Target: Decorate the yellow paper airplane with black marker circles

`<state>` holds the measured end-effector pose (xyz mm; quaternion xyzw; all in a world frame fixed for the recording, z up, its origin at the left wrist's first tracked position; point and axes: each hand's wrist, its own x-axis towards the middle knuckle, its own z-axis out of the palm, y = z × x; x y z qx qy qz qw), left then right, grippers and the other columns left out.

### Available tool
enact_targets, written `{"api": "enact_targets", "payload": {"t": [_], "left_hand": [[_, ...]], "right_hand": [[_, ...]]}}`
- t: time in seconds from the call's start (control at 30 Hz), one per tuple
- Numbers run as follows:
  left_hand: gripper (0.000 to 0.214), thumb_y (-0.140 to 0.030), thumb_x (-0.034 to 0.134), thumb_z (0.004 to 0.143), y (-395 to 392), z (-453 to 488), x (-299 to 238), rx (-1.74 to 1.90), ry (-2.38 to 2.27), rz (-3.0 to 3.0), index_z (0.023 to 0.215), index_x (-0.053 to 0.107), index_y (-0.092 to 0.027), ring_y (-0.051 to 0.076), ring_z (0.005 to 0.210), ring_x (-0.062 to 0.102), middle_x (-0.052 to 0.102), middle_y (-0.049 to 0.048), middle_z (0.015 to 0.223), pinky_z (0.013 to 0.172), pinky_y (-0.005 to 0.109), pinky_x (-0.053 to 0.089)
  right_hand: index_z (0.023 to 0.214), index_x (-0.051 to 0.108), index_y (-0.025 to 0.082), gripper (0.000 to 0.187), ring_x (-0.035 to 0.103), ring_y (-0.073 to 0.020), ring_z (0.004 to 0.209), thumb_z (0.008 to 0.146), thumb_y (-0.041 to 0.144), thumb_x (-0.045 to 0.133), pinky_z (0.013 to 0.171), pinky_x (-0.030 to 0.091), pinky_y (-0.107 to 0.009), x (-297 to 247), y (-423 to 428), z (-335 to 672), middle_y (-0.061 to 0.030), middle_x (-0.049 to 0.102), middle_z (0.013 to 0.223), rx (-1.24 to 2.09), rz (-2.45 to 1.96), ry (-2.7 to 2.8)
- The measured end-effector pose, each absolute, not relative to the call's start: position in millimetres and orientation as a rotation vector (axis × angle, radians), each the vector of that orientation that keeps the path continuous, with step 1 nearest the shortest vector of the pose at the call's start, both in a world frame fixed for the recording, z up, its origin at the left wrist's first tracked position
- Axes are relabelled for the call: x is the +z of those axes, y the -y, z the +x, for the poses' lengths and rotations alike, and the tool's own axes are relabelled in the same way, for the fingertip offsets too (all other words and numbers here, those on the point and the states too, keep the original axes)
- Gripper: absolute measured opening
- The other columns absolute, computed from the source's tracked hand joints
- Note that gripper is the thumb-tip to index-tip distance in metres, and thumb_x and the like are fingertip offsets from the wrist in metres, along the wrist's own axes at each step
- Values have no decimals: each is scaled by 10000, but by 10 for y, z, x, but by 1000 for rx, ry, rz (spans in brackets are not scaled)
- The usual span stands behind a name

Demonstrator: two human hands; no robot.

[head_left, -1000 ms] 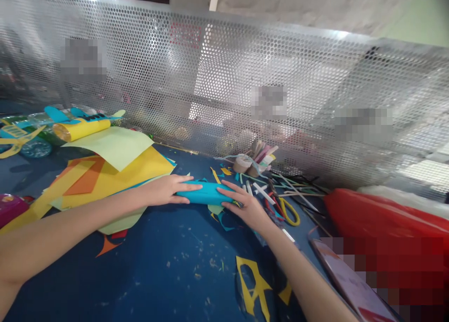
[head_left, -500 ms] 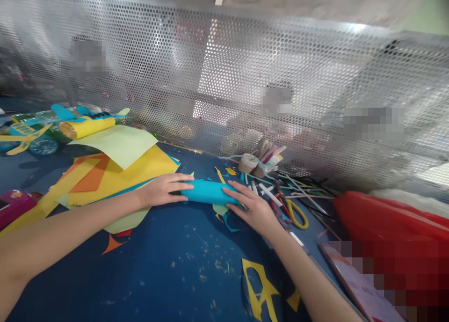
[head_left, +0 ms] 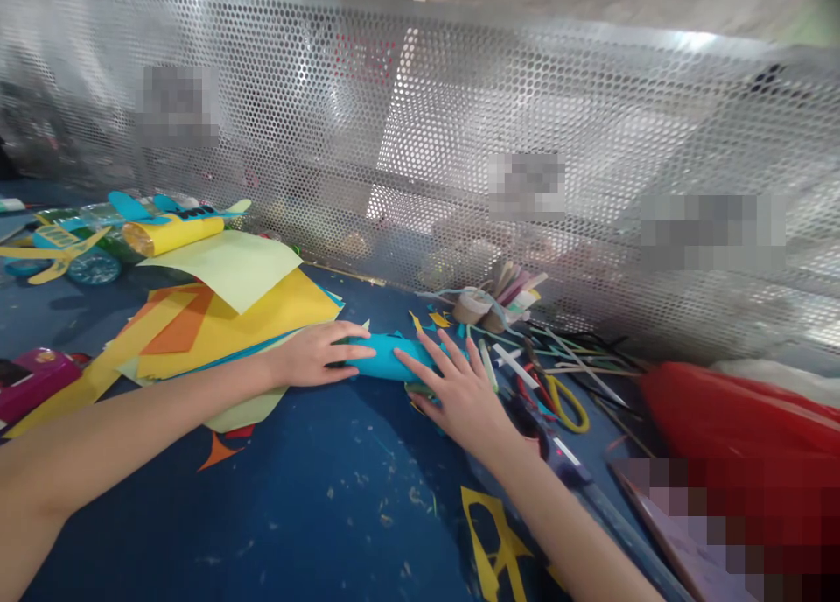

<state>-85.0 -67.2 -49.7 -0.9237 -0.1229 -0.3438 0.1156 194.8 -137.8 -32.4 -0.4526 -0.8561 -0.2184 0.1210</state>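
A bright blue paper tube [head_left: 377,357] lies crosswise on the blue tabletop. At its left end is my left hand [head_left: 321,354], fingers along the top and side, holding it. My right hand [head_left: 459,396] rests over the right end with its fingers spread, covering that part of the tube. Just left of my left hand is a pile of coloured sheets, with a yellow sheet [head_left: 262,322] and a pale green sheet [head_left: 229,265] on top. Beyond my right hand lie yellow-handled scissors [head_left: 572,405] and a dark blue tool [head_left: 564,462] with a small red light.
A perforated metal panel [head_left: 295,138] runs along the back, with people blurred behind it. A yellow paper model plane [head_left: 177,233] stands at left near a magenta object [head_left: 43,383]. Yellow scraps [head_left: 489,541] lie in front; a red bag [head_left: 735,409] and a phone-like slab [head_left: 682,532] sit right.
My right hand has slid left over the tube and its fingers have spread wider, covering more of it. My left hand stays on the left end. The view has shifted slightly.
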Motion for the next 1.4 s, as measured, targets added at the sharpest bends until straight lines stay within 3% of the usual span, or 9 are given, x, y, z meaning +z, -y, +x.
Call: {"api": "enact_targets", "payload": {"t": [0.13, 0.27, 0.43, 0.57, 0.7, 0.83, 1.0, 1.23, 1.4], "left_hand": [[274, -316, 530, 944, 662, -851, -518, -977, 361, -2684, 1202, 566, -231, 241, 1126, 575, 561, 134, 1240, 907, 412, 534], [272, -323, 507, 955, 656, -847, -518, -964, 421, -2707, 1204, 563, -229, 239, 1129, 576, 556, 134, 1253, 905, 405, 536], [265, -333, 504, 956, 664, -836, -508, -981, 457, -2740, 1176, 563, -195, 235, 1105, 590, 571, 139, 1241, 920, 400, 529], [246, -330, 500, 957, 677, -835, -498, -963, 444, -2737, 1154, 560, -195, 228, 1106, 582, 567, 137, 1242, 927, 390, 523], [204, -318, 500, 954, 681, -842, -494, -954, 410, -2724, 1101, 559, -189, 230, 1115, 573, 560, 143, 1244, 937, 393, 515], [174, -306, 510, 944, 681, -848, -496, -992, 432, -2763, 1059, 552, -182, 234, 1119, 574, 565, 148, 1240, 937, 392, 516], [176, -311, 525, 933, 697, -847, -504, -1037, 410, -2799, 1054, 537, -183, 238, 1143, 574, 580, 143, 1240, 956, 412, 507], [470, -414, 630, 862, 694, -857, -542, -1097, 671, -2788, 1253, 480, -202, 283, 1225, 534, 542, 138, 1333, 989, 446, 476], [752, -468, 736, 750, 634, -858, -569, -1024, 1093, -2899, 1370, 396, -213, 307, 1161, 580, 573, 136, 1304, 971, 452, 475]], "right_hand": [[1400, 456, 408, 536, 380, -353, 1369, 900, 280, 598, 1072, 301, -648, -249, 1344, 2070, -82, 425, 1496, -714, -1213, 2567], [1317, 577, 323, 404, 476, -307, 1312, 921, 246, 551, 1025, 446, -528, -183, 1294, 2299, -98, 537, 1405, -675, -1069, 2612], [1106, 714, 224, 261, 662, -242, 1089, 917, 228, 534, 908, 566, -390, -186, 1277, 2435, -92, 667, 1239, -576, -981, 2456], [937, 742, 207, 205, 713, -214, 960, 890, 191, 544, 854, 588, -344, -179, 1297, 2423, -75, 729, 1110, -480, -960, 2325], [693, 688, 231, 294, 733, -213, 829, 912, 244, 492, 771, 597, -351, -156, 1311, 2461, -49, 767, 956, -331, -1117, 2219], [884, 681, 245, 233, 720, -227, 789, 912, 382, 495, 741, 592, -376, -162, 1278, 2476, -49, 756, 907, -38, -1438, 1931], [1227, 540, 246, 440, 623, -269, 1125, 849, 467, 586, 908, 537, -427, -232, 1227, 2339, -82, 637, 1250, 295, -1410, 1946], [1250, 537, 271, 432, 629, -270, 1062, 849, 426, 573, 826, 557, -415, -247, 1257, 2306, -83, 617, 1233, 370, -1487, 2106], [1276, 523, 272, 533, 602, -292, 1116, 793, 458, 651, 903, 517, -447, -218, 1295, 2313, -109, 572, 1256, 254, -1468, 2209]]}}
